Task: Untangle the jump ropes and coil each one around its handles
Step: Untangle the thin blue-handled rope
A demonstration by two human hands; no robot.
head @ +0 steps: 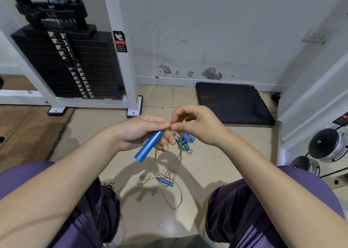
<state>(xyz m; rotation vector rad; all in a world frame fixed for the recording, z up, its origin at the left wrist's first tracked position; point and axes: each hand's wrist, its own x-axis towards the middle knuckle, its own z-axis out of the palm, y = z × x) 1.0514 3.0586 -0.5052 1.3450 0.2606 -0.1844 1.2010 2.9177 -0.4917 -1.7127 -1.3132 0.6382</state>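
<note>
The left hand (143, 132) grips a blue handle (148, 147) while the right hand (195, 125) pinches the tan rope (153, 164) above the floor (105, 127); pulling hard could tighten the knot.

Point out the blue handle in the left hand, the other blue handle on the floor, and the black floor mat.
blue handle in the left hand (148, 147), head view, middle of its tube.
blue handle on the floor (165, 182), head view, middle of its body.
black floor mat (233, 102), head view, centre of its top surface.
</note>
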